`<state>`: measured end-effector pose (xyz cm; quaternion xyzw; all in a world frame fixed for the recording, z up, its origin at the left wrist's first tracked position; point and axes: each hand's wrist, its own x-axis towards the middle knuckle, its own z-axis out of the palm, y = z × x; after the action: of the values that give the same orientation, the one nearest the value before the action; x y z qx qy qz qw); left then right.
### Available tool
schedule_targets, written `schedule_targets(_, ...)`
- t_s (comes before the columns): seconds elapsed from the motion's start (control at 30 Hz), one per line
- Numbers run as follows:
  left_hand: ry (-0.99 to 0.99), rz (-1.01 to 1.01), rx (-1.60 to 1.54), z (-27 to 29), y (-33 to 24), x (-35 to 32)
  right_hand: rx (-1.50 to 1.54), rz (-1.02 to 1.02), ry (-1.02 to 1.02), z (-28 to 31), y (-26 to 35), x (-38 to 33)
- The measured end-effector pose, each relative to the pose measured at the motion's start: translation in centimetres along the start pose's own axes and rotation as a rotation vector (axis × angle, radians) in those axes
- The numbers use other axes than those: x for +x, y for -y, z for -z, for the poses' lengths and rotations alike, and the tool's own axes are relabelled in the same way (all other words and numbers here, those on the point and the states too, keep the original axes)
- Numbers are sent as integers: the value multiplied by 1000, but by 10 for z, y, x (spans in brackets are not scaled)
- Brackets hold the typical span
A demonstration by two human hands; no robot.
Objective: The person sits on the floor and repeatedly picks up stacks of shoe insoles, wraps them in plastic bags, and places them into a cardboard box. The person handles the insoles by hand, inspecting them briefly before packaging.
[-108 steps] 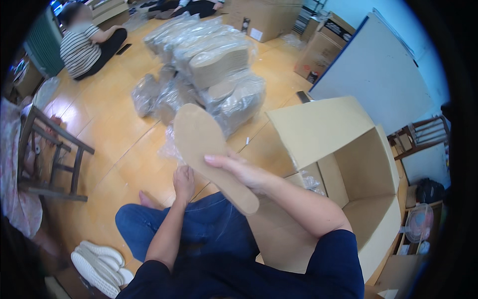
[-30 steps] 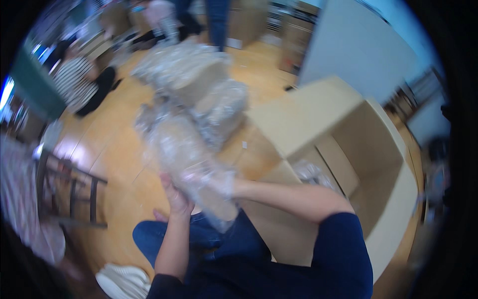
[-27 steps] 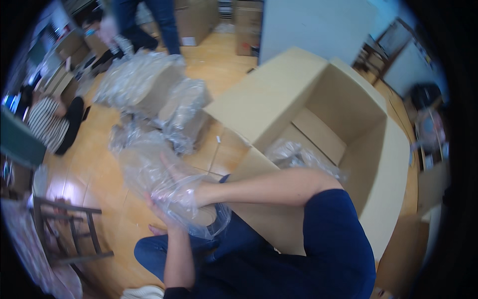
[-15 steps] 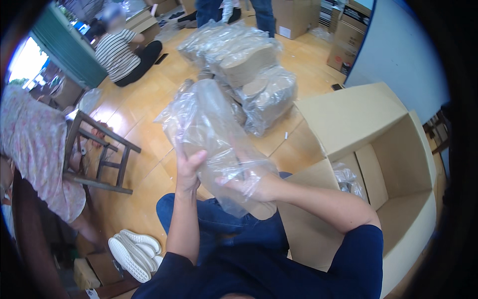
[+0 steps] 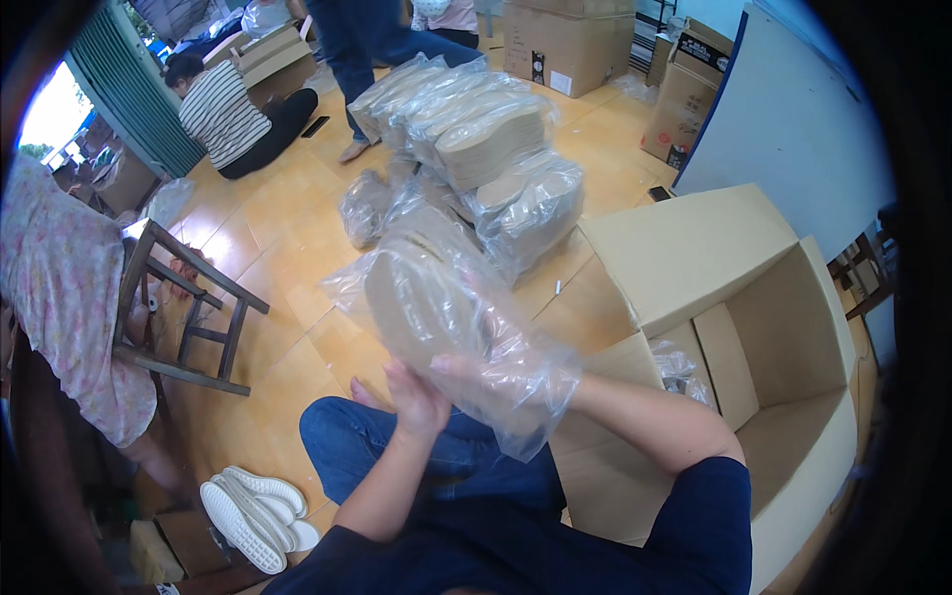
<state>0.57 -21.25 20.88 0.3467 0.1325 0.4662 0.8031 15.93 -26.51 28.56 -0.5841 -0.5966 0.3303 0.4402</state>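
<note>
A clear plastic bag [image 5: 540, 387] holds a stack of beige shoe soles [image 5: 412, 302], tilted up in front of me. My right hand [image 5: 496, 377] reaches inside the bag and grips the lower part of the stack, its thumb lying across it. Film blurs those fingers. My left hand [image 5: 418, 402] rests against the stack's bottom edge from the left, its fingers stretched out and not wrapped round anything. Just beyond lies a pile of bagged beige soles [image 5: 496, 144] on the tiled floor.
An open cardboard box [image 5: 694, 248] stands at my right with some plastic film inside. A wooden stool [image 5: 188, 307] lies to the left. White shoe soles [image 5: 253, 516] lie near my left knee. One person [image 5: 226, 119] sits at the far left; another stands behind the pile.
The bagged stack has turned more upright and the soles show more clearly. My left hand has dropped from the bag's side to its bottom edge. A person's legs behind the pile have shifted left.
</note>
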Motion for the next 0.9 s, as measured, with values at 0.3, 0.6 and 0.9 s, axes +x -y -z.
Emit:
schedule_targets(0.3,-253,122,-133,-12,7,9,-271,-333,251,-1,15,-4)
schedule_targets(0.6,-185,-118,-292,25,-34,36,46,350,-353,8,18,-8)
schedule_targets(0.9,-280,-307,-170,36,-70,38,364,158,-918,40,4,21)
